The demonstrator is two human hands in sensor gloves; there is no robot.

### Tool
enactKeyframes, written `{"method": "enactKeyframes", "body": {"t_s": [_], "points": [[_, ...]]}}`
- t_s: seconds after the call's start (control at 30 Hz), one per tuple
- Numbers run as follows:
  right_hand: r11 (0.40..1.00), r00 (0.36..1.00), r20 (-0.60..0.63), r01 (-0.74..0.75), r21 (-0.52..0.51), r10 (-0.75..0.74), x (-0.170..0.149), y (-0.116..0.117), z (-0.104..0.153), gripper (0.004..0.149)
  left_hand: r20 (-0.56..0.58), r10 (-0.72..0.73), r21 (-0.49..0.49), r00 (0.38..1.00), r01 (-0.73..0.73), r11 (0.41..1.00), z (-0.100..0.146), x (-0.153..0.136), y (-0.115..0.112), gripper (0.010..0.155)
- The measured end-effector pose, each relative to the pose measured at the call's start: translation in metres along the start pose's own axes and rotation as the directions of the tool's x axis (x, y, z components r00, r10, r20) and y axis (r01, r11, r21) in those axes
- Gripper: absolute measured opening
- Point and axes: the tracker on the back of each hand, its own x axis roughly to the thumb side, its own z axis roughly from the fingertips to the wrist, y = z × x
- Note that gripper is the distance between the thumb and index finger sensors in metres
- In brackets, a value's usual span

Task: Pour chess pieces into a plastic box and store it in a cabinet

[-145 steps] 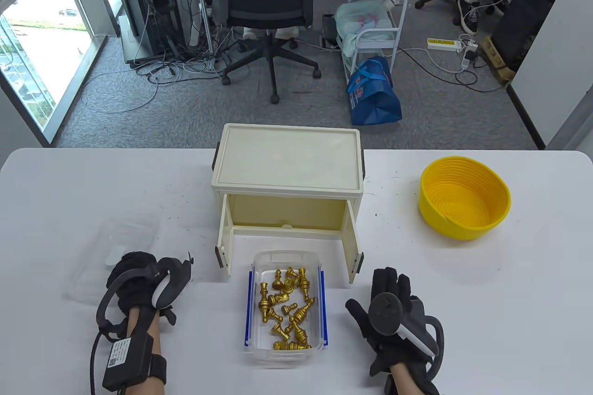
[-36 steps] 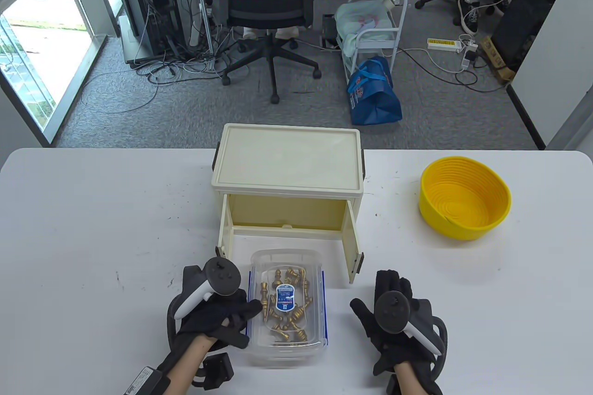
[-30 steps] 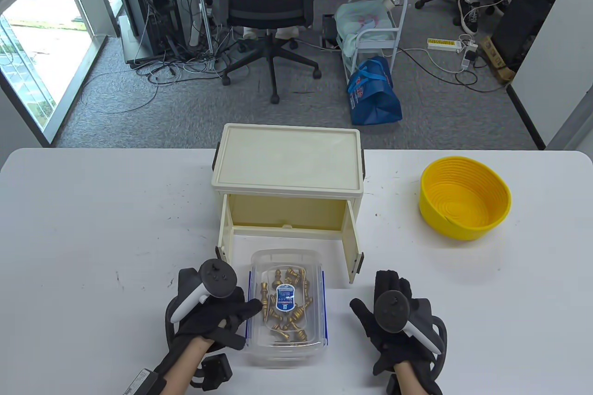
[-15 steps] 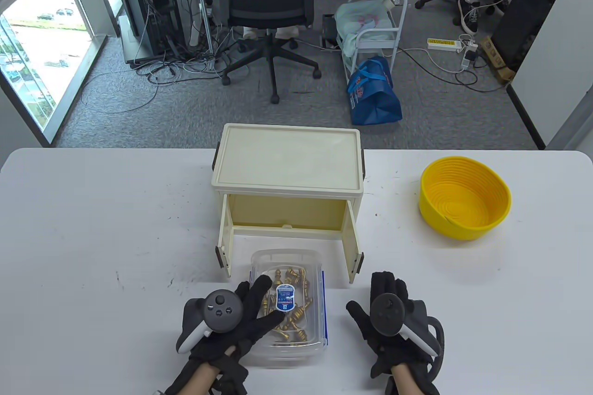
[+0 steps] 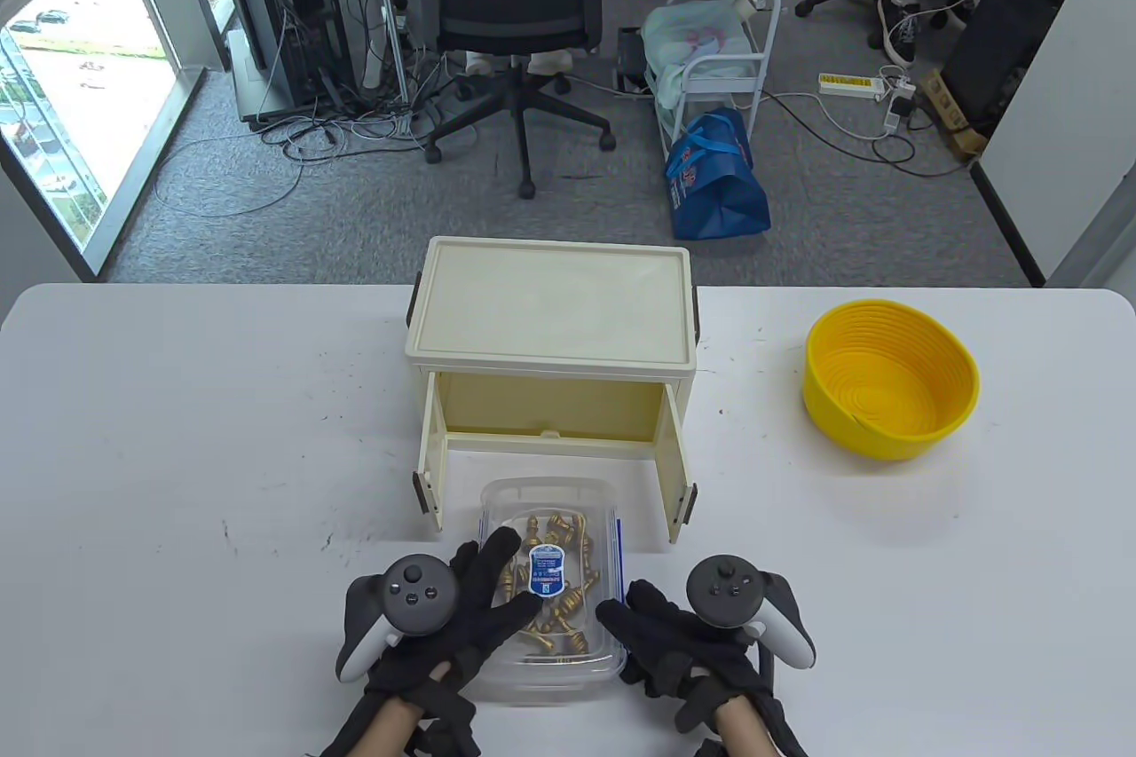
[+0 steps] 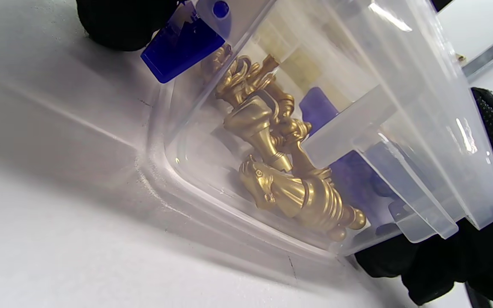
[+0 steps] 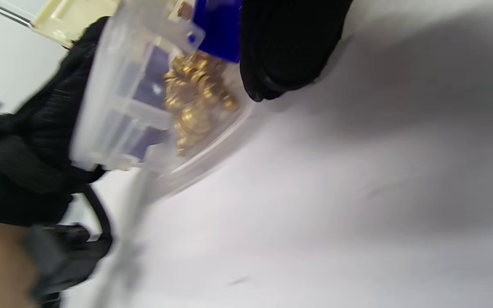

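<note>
Clear lidded plastic box [image 5: 550, 588] of gold chess pieces [image 6: 289, 188]: left hand [image 5: 461, 615] flat on lid, right hand [image 5: 674, 642] closing at blue side clip [image 7: 218, 25], seemingly to latch it.

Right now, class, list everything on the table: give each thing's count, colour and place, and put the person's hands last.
Table: one, white, under everything.
Cabinet: one, cream, centre back, both doors open toward the person.
Box: one, clear with blue clips, lid on, in front of the cabinet.
Chess pieces: several, gold, inside the box; exact count unclear.
Bowl: one, yellow, right of the cabinet.
Left hand: black glove, fingers resting on the lid's left part.
Right hand: black glove, at the box's right side by a blue clip.
</note>
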Motion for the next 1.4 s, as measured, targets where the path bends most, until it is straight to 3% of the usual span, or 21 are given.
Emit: {"method": "enactKeyframes", "body": {"t_s": [0.13,0.2,0.3,0.37,0.53,0.63,0.77,0.87,1.07,1.2,1.33,1.4], "points": [[0.991,0.991,-0.035,0.132,-0.019,-0.132,-0.012,-0.005,-0.003,0.102,-0.02,-0.019,0.008,1.0,0.019,1.0,0.0,0.003,0.001,0.077],[0.99,0.988,-0.076,0.128,-0.055,-0.132,-0.014,-0.009,0.0,0.105,-0.022,-0.016,0.004,1.0,0.016,1.0,-0.001,0.004,0.002,0.077],[0.989,0.996,-0.084,0.012,-0.148,-0.024,0.001,-0.013,0.01,0.089,-0.02,-0.015,0.002,1.0,0.015,1.0,-0.001,0.004,0.002,0.077],[0.982,0.992,-0.072,-0.115,-0.149,0.105,0.013,-0.006,0.013,0.079,-0.017,-0.017,0.001,1.0,0.017,1.0,-0.001,0.004,0.002,0.077],[0.885,0.924,-0.107,-0.382,-0.267,0.367,0.038,0.018,0.016,0.078,-0.022,-0.035,0.015,0.999,0.035,0.999,-0.001,0.005,0.002,0.077],[0.894,0.925,-0.079,-0.379,-0.238,0.371,0.046,0.019,0.016,0.072,-0.02,-0.083,0.02,0.996,0.084,0.996,-0.001,0.008,0.001,0.077],[0.844,0.886,-0.133,-0.464,-0.269,0.445,0.051,0.022,0.016,0.07,-0.015,-0.097,0.016,0.995,0.097,0.995,-0.001,0.009,0.001,0.077],[0.856,0.894,-0.126,-0.447,-0.258,0.429,0.047,0.021,0.017,0.072,-0.012,-0.087,0.01,0.996,0.087,0.996,-0.001,0.008,0.001,0.077],[0.814,0.873,-0.177,-0.488,-0.316,0.455,0.048,0.02,0.023,0.076,0.019,-0.026,-0.006,0.999,0.026,1.0,0.001,0.003,0.002,0.077],[0.793,0.872,-0.123,-0.484,-0.369,0.474,0.051,0.019,0.028,0.072,0.033,-0.002,0.037,0.999,0.001,0.999,0.012,-0.003,0.015,0.073],[0.834,0.875,-0.077,-0.479,-0.275,0.477,0.047,0.022,0.019,0.07,-0.061,0.195,0.114,0.979,-0.187,0.976,0.024,-0.022,0.028,0.078],[0.842,0.874,-0.066,-0.481,-0.244,0.481,0.044,0.025,0.012,0.071,-0.105,0.272,0.07,0.956,-0.266,0.961,0.022,-0.031,0.027,0.082]]}}
